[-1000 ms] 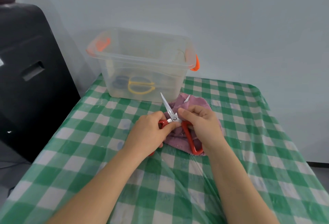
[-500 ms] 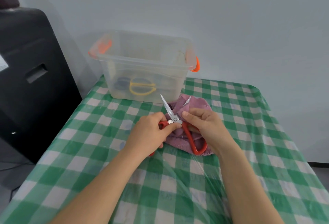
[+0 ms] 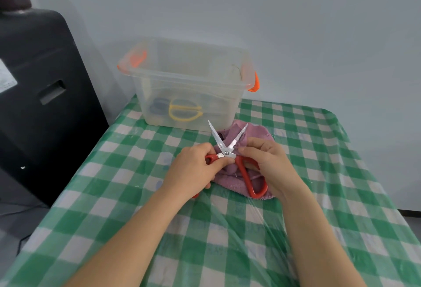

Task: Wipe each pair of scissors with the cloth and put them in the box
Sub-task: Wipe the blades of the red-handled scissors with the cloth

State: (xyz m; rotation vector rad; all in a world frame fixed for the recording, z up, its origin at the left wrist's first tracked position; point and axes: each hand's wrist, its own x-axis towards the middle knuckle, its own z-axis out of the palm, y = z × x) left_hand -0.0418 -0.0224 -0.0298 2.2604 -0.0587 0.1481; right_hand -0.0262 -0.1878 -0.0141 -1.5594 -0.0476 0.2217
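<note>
Red-handled scissors lie with blades spread apart over a pink cloth on the checked table. My left hand grips the left red handle near the pivot. My right hand holds the cloth beside the right blade, its fingers curled against it. A clear plastic box with orange latches stands behind, holding yellow-handled scissors and a dark-handled pair.
The table wears a green-and-white checked cover under clear film. A black case stands off the left edge. A pale wall rises right behind the box.
The right blade shows more now, as the cloth in my right hand has slid down toward the pivot. My left hand keeps its grip. The camera tilted slightly.
</note>
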